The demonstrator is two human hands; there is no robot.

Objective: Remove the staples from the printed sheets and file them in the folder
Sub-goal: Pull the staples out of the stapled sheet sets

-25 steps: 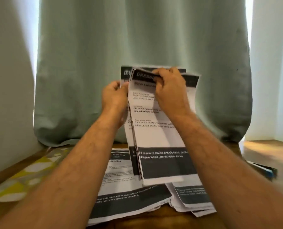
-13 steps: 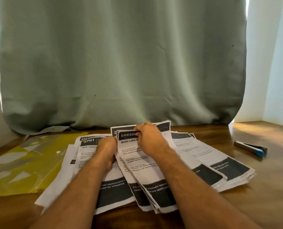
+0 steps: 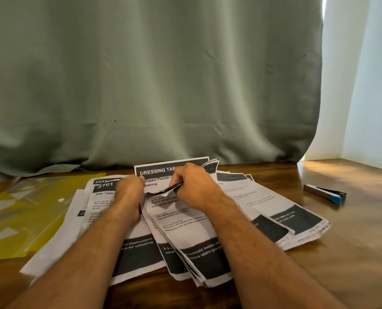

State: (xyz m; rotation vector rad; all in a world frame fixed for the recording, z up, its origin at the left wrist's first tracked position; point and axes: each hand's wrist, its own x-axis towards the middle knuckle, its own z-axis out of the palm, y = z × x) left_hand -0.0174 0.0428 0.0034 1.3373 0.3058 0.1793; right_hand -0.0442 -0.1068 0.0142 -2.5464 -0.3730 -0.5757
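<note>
Nearest: two bare forearms reaching in over the wooden worktop. Between them, a stapled bundle of printed sheets, lower edge toward the wearer, fanned at the corner, lying across other loose printouts. Left hand closed at the bundle's upper left edge, pinning it; grip tight on paper, fingertips hidden. Right hand closed too, grip pinched on the crumpled, curled top strip of the front sheet, peeled away from a page headed "DRESSING TABLE". Staple itself not visible; too small or covered. Left of the papers, a yellow translucent folder, flat, holding nothing that could be made out. Far right, well apart, a blue-tipped stapler, untouched. Behind, a grey-green curtain. Likely risks: a corner ripped off by a bare-handed pull against the staple, a fingertip pricked on a bent leg, and freed pages muddled with the neighbouring printouts.
</note>
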